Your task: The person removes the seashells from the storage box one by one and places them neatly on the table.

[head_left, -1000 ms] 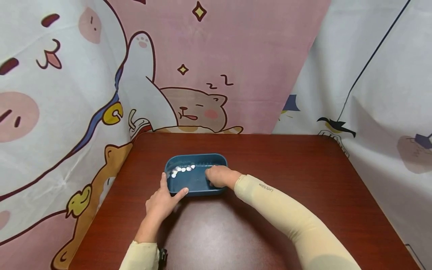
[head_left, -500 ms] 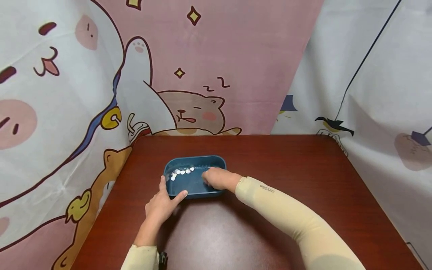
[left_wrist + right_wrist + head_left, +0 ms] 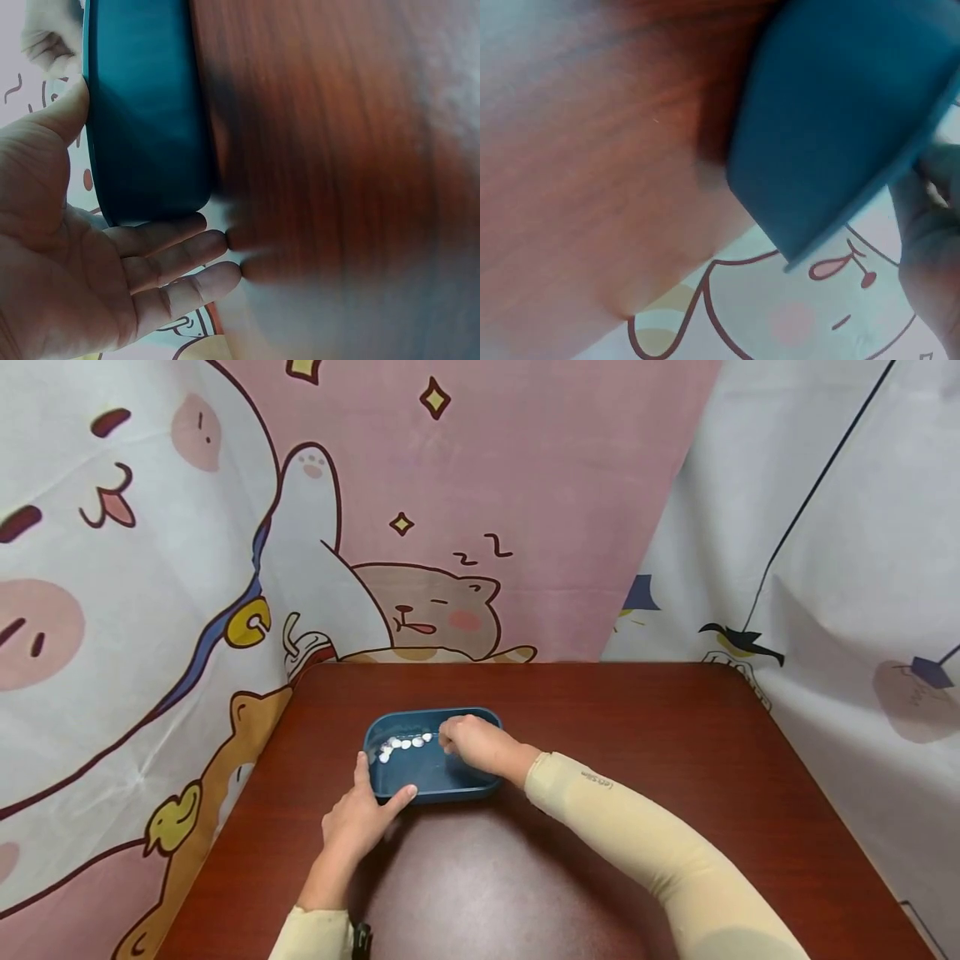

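A dark blue oblong tub (image 3: 442,795) stands on the table, and several white pebbles (image 3: 406,744) lie in a curved row along its far left inside. At the near left corner, my left hand (image 3: 356,814) steadies the tub. Its thumb (image 3: 66,112) lies on the rim, while the other fingers reach nearly straight along the end wall. My right hand (image 3: 482,746) is over the tub's right half, fingers curled, fingertips close to the row's right end. In the right wrist view a small white pebble (image 3: 936,196) shows between these fingers, partly hidden and blurred.
The reddish-brown wooden table (image 3: 637,735) extends around the tub. Behind and beside it hangs a printed cartoon cloth (image 3: 562,527). A dark band (image 3: 362,937) is on the left wrist.
My right hand has risen from low in the tub and moved left and away, toward the row's right end. The left hand keeps its place at the corner. The pebble row looks unchanged.
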`<move>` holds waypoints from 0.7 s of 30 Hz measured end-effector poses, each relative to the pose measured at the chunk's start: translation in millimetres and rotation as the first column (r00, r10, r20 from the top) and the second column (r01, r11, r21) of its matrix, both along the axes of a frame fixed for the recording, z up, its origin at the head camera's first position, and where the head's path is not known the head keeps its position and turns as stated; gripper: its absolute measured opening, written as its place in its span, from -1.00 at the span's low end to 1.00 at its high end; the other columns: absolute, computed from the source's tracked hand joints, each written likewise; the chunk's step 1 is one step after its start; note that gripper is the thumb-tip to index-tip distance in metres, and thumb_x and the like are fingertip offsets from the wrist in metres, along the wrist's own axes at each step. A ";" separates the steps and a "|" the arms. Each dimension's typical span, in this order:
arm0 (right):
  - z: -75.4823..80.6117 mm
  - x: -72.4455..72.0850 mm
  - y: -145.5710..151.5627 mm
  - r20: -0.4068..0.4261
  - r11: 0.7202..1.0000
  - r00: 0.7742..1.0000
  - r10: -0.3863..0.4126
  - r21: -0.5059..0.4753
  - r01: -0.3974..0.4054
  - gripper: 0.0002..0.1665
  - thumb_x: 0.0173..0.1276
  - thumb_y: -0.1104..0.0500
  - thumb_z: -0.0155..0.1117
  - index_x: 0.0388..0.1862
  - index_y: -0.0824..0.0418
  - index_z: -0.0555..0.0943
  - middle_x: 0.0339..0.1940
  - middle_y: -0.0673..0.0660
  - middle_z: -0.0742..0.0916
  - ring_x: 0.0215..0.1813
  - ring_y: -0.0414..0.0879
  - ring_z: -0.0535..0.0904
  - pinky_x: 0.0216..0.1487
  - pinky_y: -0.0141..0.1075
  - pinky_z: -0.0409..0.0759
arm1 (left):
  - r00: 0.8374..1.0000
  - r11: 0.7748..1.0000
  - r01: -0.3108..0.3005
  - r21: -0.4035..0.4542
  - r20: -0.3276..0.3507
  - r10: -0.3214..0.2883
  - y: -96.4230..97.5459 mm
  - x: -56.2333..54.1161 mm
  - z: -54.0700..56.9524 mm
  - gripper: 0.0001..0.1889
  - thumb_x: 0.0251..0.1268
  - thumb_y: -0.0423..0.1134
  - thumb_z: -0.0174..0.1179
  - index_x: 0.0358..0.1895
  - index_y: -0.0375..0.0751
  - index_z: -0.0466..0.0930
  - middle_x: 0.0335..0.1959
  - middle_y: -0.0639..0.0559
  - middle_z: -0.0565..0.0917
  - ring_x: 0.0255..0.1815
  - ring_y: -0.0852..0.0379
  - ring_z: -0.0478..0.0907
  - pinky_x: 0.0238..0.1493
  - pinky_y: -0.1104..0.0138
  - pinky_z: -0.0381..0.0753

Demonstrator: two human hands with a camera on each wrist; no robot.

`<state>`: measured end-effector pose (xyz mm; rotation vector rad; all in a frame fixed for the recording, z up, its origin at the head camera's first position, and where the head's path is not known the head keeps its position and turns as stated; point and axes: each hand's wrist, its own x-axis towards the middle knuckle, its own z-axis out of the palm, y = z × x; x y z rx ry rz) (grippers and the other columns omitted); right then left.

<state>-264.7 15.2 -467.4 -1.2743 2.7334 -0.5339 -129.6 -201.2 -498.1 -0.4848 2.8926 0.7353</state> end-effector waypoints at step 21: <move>-24.0 -56.4 41.4 -0.108 0.887 0.881 -0.461 -0.099 0.452 -0.86 0.59 -0.01 0.35 -0.06 -0.02 0.75 -0.09 0.00 0.84 -0.08 -0.02 0.75 0.01 0.02 0.72 | 0.999 1.000 -0.003 -0.007 -0.032 0.003 -3.3 -1.8 -5.8 0.36 0.20 0.67 0.15 0.78 -0.20 -0.22 0.38 -0.46 0.61 0.07 -0.27 0.73 -0.07 -0.14 0.62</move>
